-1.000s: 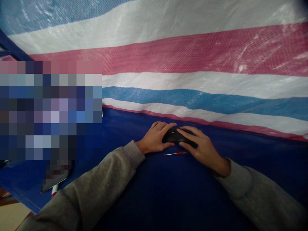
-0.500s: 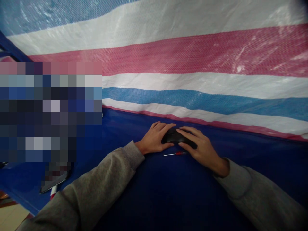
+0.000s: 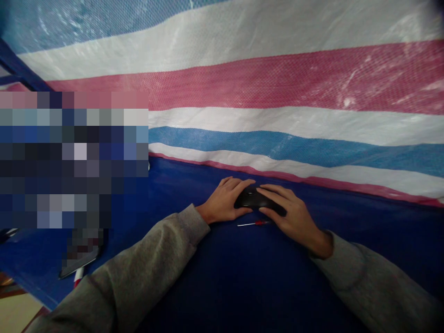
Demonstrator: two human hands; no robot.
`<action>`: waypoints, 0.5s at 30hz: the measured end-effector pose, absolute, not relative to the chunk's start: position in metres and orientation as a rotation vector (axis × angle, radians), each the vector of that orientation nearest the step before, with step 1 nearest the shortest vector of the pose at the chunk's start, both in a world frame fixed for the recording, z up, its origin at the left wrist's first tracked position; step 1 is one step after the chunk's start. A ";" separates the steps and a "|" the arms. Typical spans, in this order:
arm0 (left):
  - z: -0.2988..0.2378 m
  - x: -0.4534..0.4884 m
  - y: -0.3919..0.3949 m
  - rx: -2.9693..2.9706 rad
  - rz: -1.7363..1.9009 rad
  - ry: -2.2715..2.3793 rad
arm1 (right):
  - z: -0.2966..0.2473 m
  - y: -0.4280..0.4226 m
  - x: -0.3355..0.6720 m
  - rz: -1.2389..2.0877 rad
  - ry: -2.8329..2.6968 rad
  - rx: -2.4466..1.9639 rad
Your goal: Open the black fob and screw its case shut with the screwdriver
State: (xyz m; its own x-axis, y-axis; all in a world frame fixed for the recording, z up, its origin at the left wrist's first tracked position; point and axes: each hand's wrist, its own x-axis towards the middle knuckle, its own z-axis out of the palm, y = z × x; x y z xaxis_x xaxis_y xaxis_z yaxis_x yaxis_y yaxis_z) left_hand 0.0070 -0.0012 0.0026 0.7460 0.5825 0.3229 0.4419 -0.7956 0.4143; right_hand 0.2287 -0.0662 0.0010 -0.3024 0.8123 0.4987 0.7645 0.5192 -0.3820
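A black computer mouse (image 3: pixel 255 200) lies between my two hands on the blue surface. My left hand (image 3: pixel 226 201) grips its left end, thumb on the near side and fingers over the far side. At the other end, my right hand (image 3: pixel 293 210) holds it between thumb and fingers. Just in front of the mouse lies a small screwdriver (image 3: pixel 259 223) with a red handle and a thin metal shaft pointing left. My right hand partly hides its handle.
A striped red, white and blue plastic sheet (image 3: pixel 263 85) rises behind the blue table covering (image 3: pixel 215 277). The left side is pixelated. Below that, a dark flat object (image 3: pixel 83 262) lies near a white and red item (image 3: pixel 79 276), close to my left sleeve.
Both hands keep their hold on the mouse. The whole view has shifted very slightly; the screwdriver lies as before.
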 end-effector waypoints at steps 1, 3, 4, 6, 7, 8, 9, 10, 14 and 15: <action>0.003 0.007 -0.001 2.632 0.637 0.798 | 0.001 -0.066 0.229 0.097 -2.108 -1.278; 0.003 0.007 -0.001 2.626 0.633 0.801 | 0.001 -0.066 0.228 0.107 -2.116 -1.277; 0.004 0.007 -0.001 2.624 0.629 0.803 | 0.001 -0.065 0.228 0.112 -2.119 -1.278; 0.004 0.007 -0.002 2.624 0.622 0.809 | 0.001 -0.065 0.228 0.122 -2.117 -1.285; 0.004 0.007 -0.002 2.625 0.620 0.813 | 0.000 -0.065 0.228 0.127 -2.114 -1.289; 0.005 0.007 -0.002 2.627 0.619 0.815 | 0.000 -0.065 0.229 0.131 -2.110 -1.292; 0.004 0.007 -0.002 2.629 0.622 0.815 | 0.000 -0.065 0.229 0.134 -2.106 -1.296; 0.004 0.007 -0.002 2.632 0.624 0.814 | -0.001 -0.065 0.229 0.136 -2.102 -1.300; 0.003 0.007 -0.001 2.640 0.638 0.812 | -0.001 -0.065 0.230 0.145 -2.094 -1.307; 0.002 0.007 -0.001 2.638 0.641 0.812 | -0.001 -0.065 0.229 0.152 -2.092 -1.307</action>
